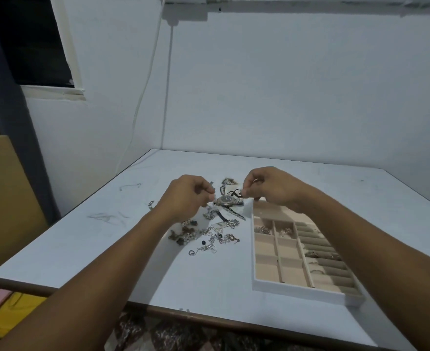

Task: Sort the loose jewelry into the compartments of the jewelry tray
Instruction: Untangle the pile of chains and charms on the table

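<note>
A silver wristwatch (227,200) hangs just above the table between my two hands. My left hand (188,195) pinches its band on the left side, and my right hand (269,187) pinches the other end near a dark strap loop. Below them lies a heap of loose jewelry (208,234): chains, earrings, beads and a dark-strapped watch. The beige jewelry tray (262,287) stands at the right, with small pieces in two upper square compartments and rings in the ring rolls (320,254).
The white table (82,249) has scuff marks at the left and a short chain (151,205) lying apart from the heap. More silver pieces (227,183) lie behind the watch. A cable hangs down the wall behind the table's far left corner.
</note>
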